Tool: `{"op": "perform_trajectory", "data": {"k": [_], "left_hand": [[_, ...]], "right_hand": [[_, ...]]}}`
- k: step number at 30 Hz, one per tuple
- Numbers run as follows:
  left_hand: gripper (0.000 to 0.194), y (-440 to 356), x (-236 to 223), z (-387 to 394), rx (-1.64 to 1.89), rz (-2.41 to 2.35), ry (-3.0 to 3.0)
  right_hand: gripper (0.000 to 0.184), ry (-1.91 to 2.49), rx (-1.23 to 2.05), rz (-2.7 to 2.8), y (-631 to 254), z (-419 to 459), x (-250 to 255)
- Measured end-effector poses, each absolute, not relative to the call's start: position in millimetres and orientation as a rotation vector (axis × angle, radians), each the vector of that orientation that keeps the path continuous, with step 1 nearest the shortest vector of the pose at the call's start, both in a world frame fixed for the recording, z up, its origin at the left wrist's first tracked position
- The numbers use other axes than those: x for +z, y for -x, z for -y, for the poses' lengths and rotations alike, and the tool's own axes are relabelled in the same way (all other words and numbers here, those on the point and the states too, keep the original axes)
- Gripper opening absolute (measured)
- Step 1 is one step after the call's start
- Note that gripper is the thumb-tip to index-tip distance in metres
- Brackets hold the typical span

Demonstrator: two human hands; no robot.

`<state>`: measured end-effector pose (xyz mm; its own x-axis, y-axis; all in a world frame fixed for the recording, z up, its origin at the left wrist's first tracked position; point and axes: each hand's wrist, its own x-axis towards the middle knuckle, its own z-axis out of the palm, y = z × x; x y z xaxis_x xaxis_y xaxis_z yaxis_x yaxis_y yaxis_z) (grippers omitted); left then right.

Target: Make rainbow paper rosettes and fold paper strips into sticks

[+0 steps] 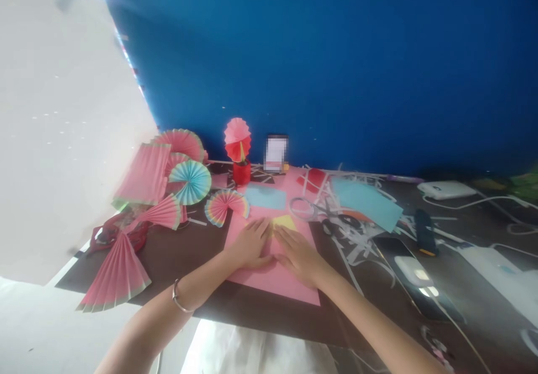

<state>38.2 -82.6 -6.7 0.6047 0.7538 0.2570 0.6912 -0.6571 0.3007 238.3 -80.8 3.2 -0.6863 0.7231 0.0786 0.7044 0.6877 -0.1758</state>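
Observation:
A pink sheet of paper lies flat on the dark table. Both hands rest on it, side by side, with fingers stretched out. My left hand has its fingertips at the left edge of a small yellow paper. Across from it, my right hand lies with its fingertips over the yellow paper's lower part. Their thumbs nearly meet on the pink sheet. Just beyond the hands is a light blue rectangle of paper. What lies under the palms is hidden.
Pleated paper fans crowd the left side, near a red pot with a paper flower. Scissors lie among white paper strips, beside a blue sheet. A phone and cables are on the right. A blue wall stands behind.

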Motion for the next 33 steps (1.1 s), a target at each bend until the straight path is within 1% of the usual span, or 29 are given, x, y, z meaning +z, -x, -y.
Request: {"op": "perform_trajectory", "data": {"k": [6, 11, 20, 24, 29, 33], "left_hand": [[0.08, -38, -7, 81, 0.468, -1.242, -2.66], [0.088, -37, -11, 82, 0.475, -1.223, -2.645], [0.093, -33, -6, 82, 0.382, -1.197, -2.599], [0.081, -32, 3, 83, 0.365, -1.155, -2.652], [0.061, -40, 9, 82, 0.459, -1.192, -2.748], [0.055, -44, 10, 80, 0.484, -1.305, -2.657]], "right_hand": [[0.062, 1.149, 0.193, 2.769, -239, 81, 1], [0.059, 1.141, 0.231, 2.791, -237, 83, 4], [0.053, 1.262, 0.22, 2.797, -263, 80, 15], [0.053, 1.307, 0.227, 2.737, -264, 83, 15], [0.055, 1.417, 0.19, 2.716, -252, 82, 11], [0.055, 1.51, 0.081, 2.652, -236, 78, 8]]}}
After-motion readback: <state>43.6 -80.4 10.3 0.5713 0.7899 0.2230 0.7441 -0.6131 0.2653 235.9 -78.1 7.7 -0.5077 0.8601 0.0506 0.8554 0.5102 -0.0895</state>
